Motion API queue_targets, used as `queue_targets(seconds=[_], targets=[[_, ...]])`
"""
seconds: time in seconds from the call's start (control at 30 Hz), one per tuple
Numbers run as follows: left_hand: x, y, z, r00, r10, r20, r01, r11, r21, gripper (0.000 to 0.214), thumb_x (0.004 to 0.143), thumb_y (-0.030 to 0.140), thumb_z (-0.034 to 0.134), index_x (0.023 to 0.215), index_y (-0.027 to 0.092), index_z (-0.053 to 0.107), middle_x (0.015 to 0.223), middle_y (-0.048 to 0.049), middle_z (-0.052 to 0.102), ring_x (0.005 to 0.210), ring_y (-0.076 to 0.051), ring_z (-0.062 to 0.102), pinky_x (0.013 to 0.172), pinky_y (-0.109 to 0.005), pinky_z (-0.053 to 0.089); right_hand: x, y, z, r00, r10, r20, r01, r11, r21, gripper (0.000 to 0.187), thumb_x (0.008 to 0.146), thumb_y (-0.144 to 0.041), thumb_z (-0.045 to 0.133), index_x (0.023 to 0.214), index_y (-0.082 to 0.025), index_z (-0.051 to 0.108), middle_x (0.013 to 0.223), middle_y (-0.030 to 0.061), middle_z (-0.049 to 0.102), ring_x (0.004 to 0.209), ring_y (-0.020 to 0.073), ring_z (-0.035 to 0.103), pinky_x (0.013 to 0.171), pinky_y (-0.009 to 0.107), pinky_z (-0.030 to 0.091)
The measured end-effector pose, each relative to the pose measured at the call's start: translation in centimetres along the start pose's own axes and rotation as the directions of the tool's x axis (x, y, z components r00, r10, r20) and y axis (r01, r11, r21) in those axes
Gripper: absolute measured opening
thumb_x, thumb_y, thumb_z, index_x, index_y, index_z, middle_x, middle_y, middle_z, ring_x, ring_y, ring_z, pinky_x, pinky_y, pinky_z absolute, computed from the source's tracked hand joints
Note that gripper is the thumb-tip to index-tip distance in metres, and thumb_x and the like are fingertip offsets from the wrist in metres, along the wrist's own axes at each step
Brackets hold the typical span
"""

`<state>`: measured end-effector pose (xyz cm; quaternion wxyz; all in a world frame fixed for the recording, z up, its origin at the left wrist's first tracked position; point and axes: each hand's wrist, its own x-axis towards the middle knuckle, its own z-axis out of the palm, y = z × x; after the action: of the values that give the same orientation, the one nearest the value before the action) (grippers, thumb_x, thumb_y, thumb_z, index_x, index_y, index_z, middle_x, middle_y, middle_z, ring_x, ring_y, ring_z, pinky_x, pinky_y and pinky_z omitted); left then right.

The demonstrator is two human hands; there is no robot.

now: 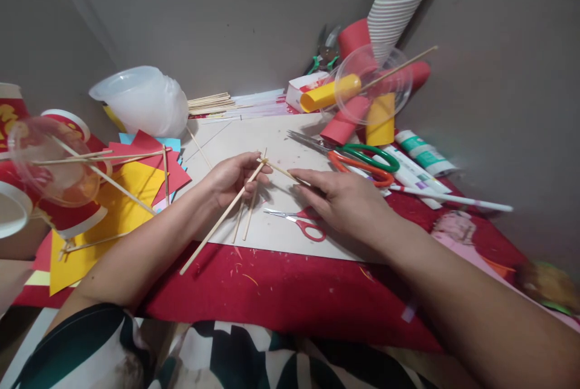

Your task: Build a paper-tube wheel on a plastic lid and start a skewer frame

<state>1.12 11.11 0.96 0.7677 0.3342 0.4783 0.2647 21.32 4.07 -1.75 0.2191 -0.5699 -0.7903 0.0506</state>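
Observation:
Thin wooden sticks (pixel 212 232) meet at a pale, band-like binding (pixel 264 160) over a white board (pixel 290 238). My left hand (pixel 231 180) is closed around them just below the joint, and their lower ends fan toward me. From the same joint another wooden stick (pixel 281 170) slants down to the right. My right hand (pixel 339 199) pinches its far end between thumb and fingers. Small red-handled scissors (pixel 312 230) lie on the board, partly under my right hand. The left fingertips curl behind the sticks and are partly hidden.
Large scissors with green and orange handles (pixel 362 159) lie at right, near a pinwheel-like build (pixel 356 90) of paper tubes and plastic lid. Red cups (pixel 86 217), coloured paper (pixel 129 192) and a stick frame (pixel 165 174) crowd the left. Spare sticks (pixel 211 104) lie behind.

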Motion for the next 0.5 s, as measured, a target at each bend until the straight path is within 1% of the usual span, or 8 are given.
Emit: queue_targets(seconds=[0.17,0.27,0.4,0.5], targets=[[-0.16,-0.33,0.27,0.994,0.107,0.003,-0.107,0.994,0.01,0.029,0.096,0.027,0.051,0.079,0.009,0.065,0.054,-0.0024,0.06,0.031,-0.004,0.035,0.031,-0.018,0.024,-0.04,0.09,0.06,0.999,-0.019,-0.033,0.019,1.0,-0.012,0.036,0.096,-0.032,0.05,0.127,-0.027,0.069,0.118,0.0014,0.074,0.099,0.0248,0.073,0.077,0.035,0.056],[-0.18,-0.6,0.33,0.987,0.16,-0.003,-0.16,0.986,0.039,0.025,0.095,0.023,0.053,0.076,0.011,0.064,0.054,-0.0015,0.059,0.031,-0.003,0.034,0.031,-0.018,0.023,-0.02,0.12,0.11,0.999,-0.031,-0.034,0.03,0.999,-0.029,0.036,0.097,-0.031,0.05,0.127,-0.027,0.069,0.117,0.0021,0.074,0.099,0.0249,0.073,0.076,0.034,0.056],[-0.33,-0.89,0.43,0.971,0.238,0.009,-0.238,0.969,0.067,0.026,0.095,0.02,0.051,0.073,0.011,0.062,0.053,-0.0003,0.056,0.032,-0.003,0.031,0.032,-0.018,0.02,0.06,0.07,0.09,1.0,-0.02,-0.023,0.019,0.999,-0.041,0.036,0.096,-0.03,0.052,0.128,-0.028,0.068,0.117,0.0026,0.074,0.099,0.0255,0.073,0.074,0.035,0.056],[-0.56,-0.94,0.64,0.965,0.261,0.004,-0.261,0.962,0.081,0.025,0.095,0.02,0.048,0.076,0.011,0.063,0.052,0.0003,0.055,0.032,-0.003,0.029,0.033,-0.017,0.019,0.07,-0.08,-0.02,1.0,-0.019,-0.024,0.02,1.0,0.016,0.035,0.096,-0.03,0.052,0.127,-0.028,0.069,0.117,0.0027,0.074,0.1,0.024,0.073,0.077,0.033,0.057]])
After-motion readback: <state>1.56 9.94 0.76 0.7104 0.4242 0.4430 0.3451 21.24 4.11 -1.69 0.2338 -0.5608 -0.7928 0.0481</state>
